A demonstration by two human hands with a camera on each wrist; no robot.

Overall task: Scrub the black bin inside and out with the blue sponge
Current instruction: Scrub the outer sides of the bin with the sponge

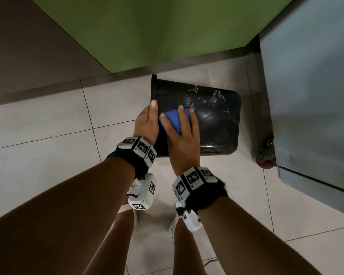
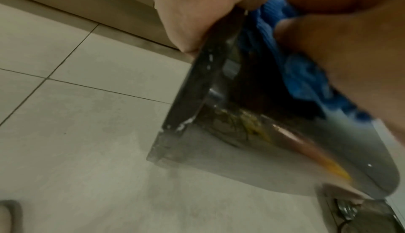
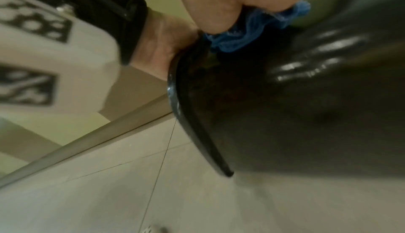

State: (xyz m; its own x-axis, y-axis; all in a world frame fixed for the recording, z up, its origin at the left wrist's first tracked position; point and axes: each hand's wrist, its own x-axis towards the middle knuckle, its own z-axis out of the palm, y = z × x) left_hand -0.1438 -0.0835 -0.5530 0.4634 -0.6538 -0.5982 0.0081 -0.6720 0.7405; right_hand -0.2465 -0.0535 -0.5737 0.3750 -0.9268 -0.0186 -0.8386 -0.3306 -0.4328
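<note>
The black bin (image 1: 213,126) lies on its side on the tiled floor, with its rim to the left and its base to the right. Water drops glisten on its upper wall. My left hand (image 1: 147,120) grips the rim, thumb on top; in the left wrist view the rim (image 2: 197,87) runs out from under that hand (image 2: 192,11). My right hand (image 1: 183,135) holds the blue sponge (image 1: 172,118) and presses it on the bin's outer wall just right of the rim. The right wrist view shows the sponge (image 3: 252,28) squeezed under my palm against the bin (image 3: 285,115).
A grey cabinet (image 1: 310,96) on a caster wheel (image 1: 266,155) stands close to the bin's right end. A green wall (image 1: 157,32) rises behind the bin. My feet in white sandals (image 1: 133,221) stand on the pale floor tiles below my wrists.
</note>
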